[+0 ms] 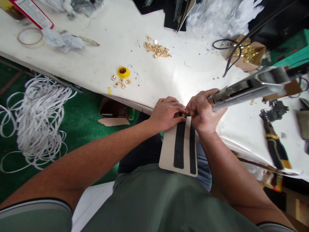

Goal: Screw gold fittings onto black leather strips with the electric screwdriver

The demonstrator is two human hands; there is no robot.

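Observation:
A beige panel (167,149) with two black strips (179,145) lies over my lap and against the table's front edge. My left hand (167,112) has its fingers bent over the panel's far end, pressing around a small gold fitting (183,115) that is mostly hidden. In my right hand (204,111) is a grey metal power screwdriver (251,87), gripped close to its tip. The tip points left, at the fitting between my fingers; whether it touches is hidden. The screwdriver's body slants up to the right.
Gold clasps (123,85) lie by a yellow ring (123,72) on the white table (96,71). Farther back is a pile of small gold parts (158,50). A cardboard box (256,58) of gold pieces, a black cable (231,58) and pliers (275,141) are at right.

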